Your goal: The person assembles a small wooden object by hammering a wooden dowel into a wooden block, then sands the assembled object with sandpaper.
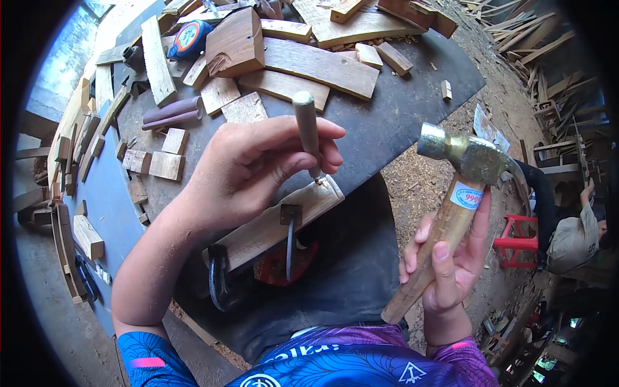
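My left hand (264,158) is closed round a chisel (307,126), held nearly upright with its lower end on a pale wooden board (258,238). The contact is near the board's far right end, where a small cut or notch shows. Two metal clamps (289,242) grip the board along the table's near edge. In my right hand (451,258) is a claw hammer (445,238), gripped by its wooden handle, which carries a white and blue sticker. The hammer's head is raised to the right of the chisel, apart from it.
Wood blocks and strips (319,64) cover the table's back, with a blue tape measure (190,40) among them. Small blocks (166,166) lie left of my forearm. Right of the table are a shaving-strewn floor (412,180), a red stool (516,240) and another person (574,238).
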